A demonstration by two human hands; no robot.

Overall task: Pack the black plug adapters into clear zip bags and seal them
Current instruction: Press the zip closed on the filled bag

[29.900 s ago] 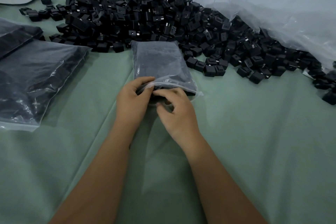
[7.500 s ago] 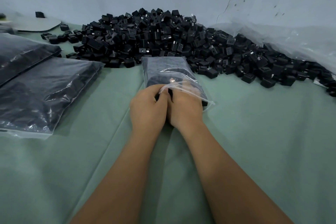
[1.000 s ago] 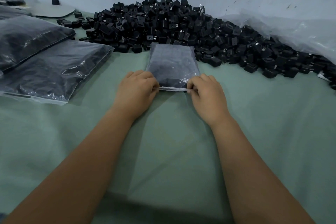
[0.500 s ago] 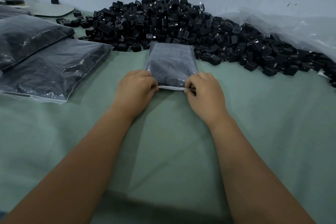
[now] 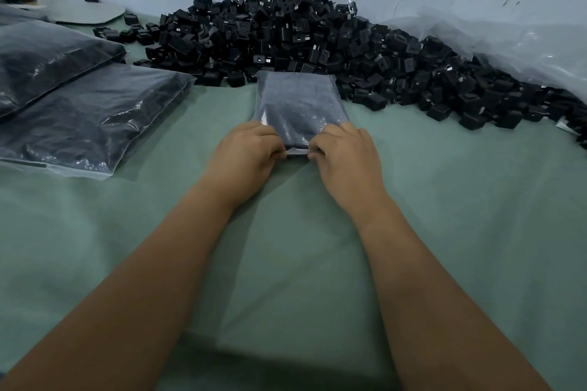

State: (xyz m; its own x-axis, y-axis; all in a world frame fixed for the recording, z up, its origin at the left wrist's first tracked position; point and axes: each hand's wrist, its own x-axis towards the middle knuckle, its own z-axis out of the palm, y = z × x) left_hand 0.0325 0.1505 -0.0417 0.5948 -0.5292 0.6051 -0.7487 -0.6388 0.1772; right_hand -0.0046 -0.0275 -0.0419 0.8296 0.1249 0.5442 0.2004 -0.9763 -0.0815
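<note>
A clear zip bag (image 5: 298, 105) filled with black plug adapters lies flat on the green cloth, its zip edge toward me. My left hand (image 5: 246, 152) pinches the zip strip at its left part. My right hand (image 5: 346, 155) pinches the same strip close by on the right, leaving only a short stretch of strip showing between the fingers. Behind the bag rises a big heap of loose black plug adapters (image 5: 286, 35), which spreads to the right along the wall.
Two large filled bags lie at the left, one (image 5: 85, 117) nearer and one (image 5: 47, 57) behind it. Crumpled clear plastic sheeting (image 5: 524, 41) lies at the right against the wall. A flat grey disc (image 5: 89, 11) sits at the back left. Green cloth (image 5: 301, 247) covers the table.
Over the last second my two hands have slid toward each other along the zip strip. Earlier the bag mouth was open with my fingers in it; now it lies flat.
</note>
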